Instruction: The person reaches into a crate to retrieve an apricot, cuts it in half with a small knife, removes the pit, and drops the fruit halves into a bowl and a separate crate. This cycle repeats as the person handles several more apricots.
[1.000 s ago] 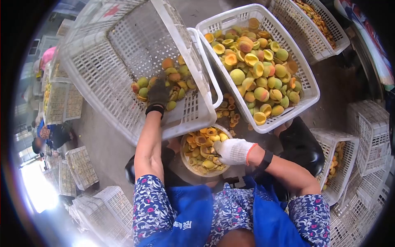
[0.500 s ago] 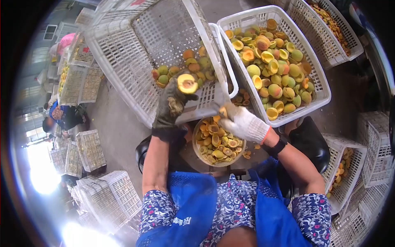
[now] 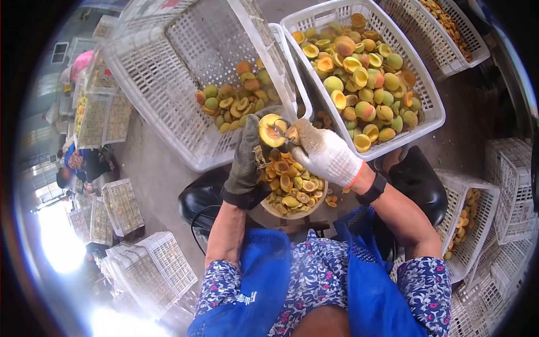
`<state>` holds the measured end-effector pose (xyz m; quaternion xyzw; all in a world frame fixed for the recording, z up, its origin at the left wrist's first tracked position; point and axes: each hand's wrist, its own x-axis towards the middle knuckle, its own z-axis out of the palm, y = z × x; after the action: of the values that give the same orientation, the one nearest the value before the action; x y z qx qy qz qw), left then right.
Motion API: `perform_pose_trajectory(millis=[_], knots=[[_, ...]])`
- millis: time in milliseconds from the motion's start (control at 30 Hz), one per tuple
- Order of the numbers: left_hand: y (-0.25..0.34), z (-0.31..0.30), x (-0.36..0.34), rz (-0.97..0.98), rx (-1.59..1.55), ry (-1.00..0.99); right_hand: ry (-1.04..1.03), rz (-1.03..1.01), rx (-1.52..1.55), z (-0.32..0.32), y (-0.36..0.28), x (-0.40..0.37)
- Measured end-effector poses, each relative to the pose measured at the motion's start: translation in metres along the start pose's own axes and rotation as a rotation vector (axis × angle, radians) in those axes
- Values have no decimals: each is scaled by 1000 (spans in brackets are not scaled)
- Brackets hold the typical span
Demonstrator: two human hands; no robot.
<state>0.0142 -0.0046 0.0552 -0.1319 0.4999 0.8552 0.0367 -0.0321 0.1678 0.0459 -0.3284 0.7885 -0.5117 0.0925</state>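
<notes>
The left hand (image 3: 247,151) grips a halved fruit (image 3: 269,135), cut face exposed. The right hand (image 3: 328,155) pinches a metal tool (image 3: 281,133), its long axis pointing to 10 o'clock, at the cut face.

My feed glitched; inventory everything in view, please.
Fruit half: one, yellow, in left hand
Metal tool: one, grey, right hand
Tub: one, pale, below hands
Tilted crate: one, white, ahead left
Filled crate: one, white, ahead right
Other crates: many, white, both sides
Fruit: many, yellow, green, orange, in crates and tub
Other person: one, blue clothing, far left
Apron: one, blue, worn
Legs: two, black, either side
Left hand: one, dark glove, centre
Right hand: one, white glove, centre
</notes>
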Motion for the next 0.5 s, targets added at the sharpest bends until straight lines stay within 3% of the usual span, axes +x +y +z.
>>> perform_pose_trajectory(millis=[100,167,300,367,500], knots=[[-1,7,0,-71,12,34,-47,-40,-145,-3,-1,-2],[-2,11,-3,-5,169,61,-64,-33,-196,1,6,-4],[-10,12,-5,-38,78,47,-80,-74,-203,6,15,-8],[-19,10,-4,-41,112,155,-96,-80,-206,8,18,-10],[-29,-2,-5,30,266,74,-196,27,-193,9,15,-12]])
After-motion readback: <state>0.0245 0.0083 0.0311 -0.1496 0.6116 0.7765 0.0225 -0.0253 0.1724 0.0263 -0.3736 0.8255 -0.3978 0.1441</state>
